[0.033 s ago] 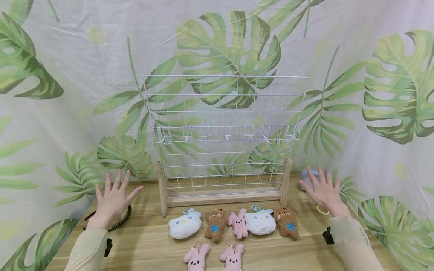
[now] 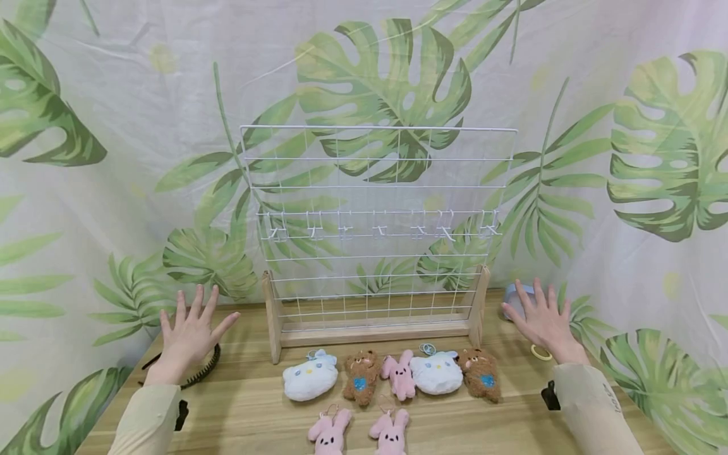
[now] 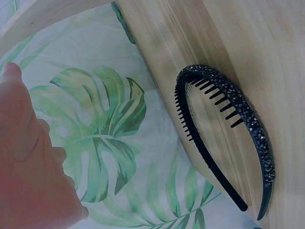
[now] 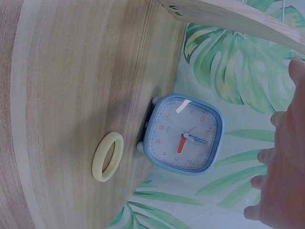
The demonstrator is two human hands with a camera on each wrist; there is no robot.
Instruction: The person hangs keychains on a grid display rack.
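With fingers spread and nothing held, my left hand (image 2: 190, 338) hovers over the table's left side. Below it lies a black glittery toothed headband (image 3: 252, 114), partly hidden by the hand in the head view. My right hand (image 2: 546, 325) is likewise spread and empty on the right, overlapping a blue alarm clock (image 4: 186, 114). A pale yellow ring (image 4: 97, 164) lies flat beside the clock. Between the hands, plush charms lie in a row: white cat-like heads (image 2: 309, 379) with blue bows, brown bears (image 2: 363, 379) and a pink rabbit (image 2: 401, 377).
Behind the row stands a white wire grid rack (image 2: 370, 257) on a wooden base (image 2: 375, 335). Several hooks (image 2: 418, 232) hang across its middle. Two more pink rabbits (image 2: 330, 436) lie at the near edge of view. A leaf-print curtain (image 2: 188, 82) closes off the back and sides.
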